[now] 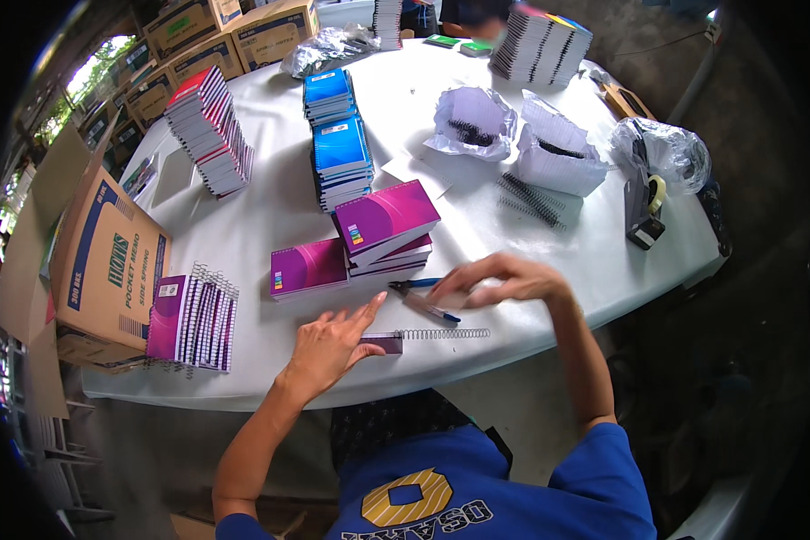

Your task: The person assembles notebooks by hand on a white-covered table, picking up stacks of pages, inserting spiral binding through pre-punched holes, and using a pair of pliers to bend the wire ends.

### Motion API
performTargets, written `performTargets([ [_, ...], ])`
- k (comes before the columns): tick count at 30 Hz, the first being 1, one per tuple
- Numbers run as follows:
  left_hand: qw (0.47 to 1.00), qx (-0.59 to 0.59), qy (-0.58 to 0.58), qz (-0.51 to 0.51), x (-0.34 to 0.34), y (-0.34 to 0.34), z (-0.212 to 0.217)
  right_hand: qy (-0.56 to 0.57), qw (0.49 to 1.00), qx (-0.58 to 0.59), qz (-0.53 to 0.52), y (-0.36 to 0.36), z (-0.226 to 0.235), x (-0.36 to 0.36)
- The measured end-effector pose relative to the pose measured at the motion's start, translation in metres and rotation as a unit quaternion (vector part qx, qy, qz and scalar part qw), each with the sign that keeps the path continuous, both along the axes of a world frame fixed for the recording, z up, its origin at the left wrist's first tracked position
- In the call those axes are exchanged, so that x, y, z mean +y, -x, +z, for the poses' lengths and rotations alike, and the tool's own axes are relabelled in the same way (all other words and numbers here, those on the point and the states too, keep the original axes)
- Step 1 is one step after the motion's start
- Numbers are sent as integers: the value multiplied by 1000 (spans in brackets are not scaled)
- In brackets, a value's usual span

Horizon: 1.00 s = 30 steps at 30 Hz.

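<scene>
Soft, even daylight brightens the white table (270,225) with faint shadows, the right hand (504,279) is motion-blurred, and fisheye bending darkens into a black vignette at the rim.

I see glossy purple card covers on the notebooks (386,219), a thin metal wire coil (444,334), and a smooth white bench (270,225).

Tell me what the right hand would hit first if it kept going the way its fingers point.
The right hand points left across the white table. First in line is probably the blue-handled pliers at its fingertips, then the purple notebooks. Its height above them is unclear.
</scene>
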State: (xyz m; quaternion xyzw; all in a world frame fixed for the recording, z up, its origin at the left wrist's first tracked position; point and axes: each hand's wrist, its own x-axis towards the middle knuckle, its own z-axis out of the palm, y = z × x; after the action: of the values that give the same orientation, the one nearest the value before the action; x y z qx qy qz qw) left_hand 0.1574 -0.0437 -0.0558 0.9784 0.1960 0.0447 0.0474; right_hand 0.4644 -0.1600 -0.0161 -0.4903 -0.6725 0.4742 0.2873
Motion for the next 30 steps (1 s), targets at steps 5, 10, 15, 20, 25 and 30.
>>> performTargets([
  [5,997,-73,-4,-19,3,-3,-6,7,997,-51,56,35,-13,24],
  [10,998,-64,1,-13,2,-3,-3,52,997,-31,41,42,-18,25],
  [15,998,-44,50,-11,3,-5,2,11,997,-75,31,47,-25,28],
  [20,995,-90,47,-14,7,0,-2,-8,992,92,81,44,-26,28],
  [25,998,-60,16,3,11,6,2,-10,1000,-13,21,53,-23,34],
  [30,995,45,56,66,12,9,10,21,999,-28,37,60,-26,38],
])
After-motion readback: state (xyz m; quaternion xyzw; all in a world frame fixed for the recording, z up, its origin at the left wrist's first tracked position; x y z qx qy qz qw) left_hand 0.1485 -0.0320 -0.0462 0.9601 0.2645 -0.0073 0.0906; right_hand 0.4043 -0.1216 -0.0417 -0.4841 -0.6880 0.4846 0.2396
